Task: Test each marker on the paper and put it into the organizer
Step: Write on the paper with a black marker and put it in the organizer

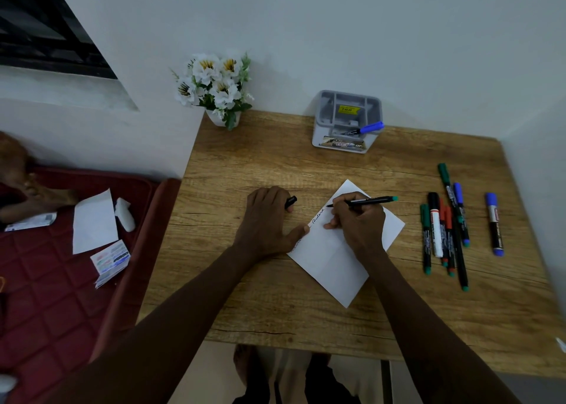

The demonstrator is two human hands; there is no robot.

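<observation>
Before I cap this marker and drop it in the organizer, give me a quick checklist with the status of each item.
1. Marker held firmly in right hand: ok.
2. Test mark on paper: ok, scribble visible along the left edge.
3. Cap within the left hand grip: ok, held at the fingers.
4. Organizer has room: ok, only a blue marker lies across it.
5. Marker tip dry or faint: cannot tell.
6. Untested markers clear of the path: ok, lying to the right.

a home room: wooden desk [275, 296] beside a red quilted mattress [55, 305], potted flowers [214, 85]
</observation>
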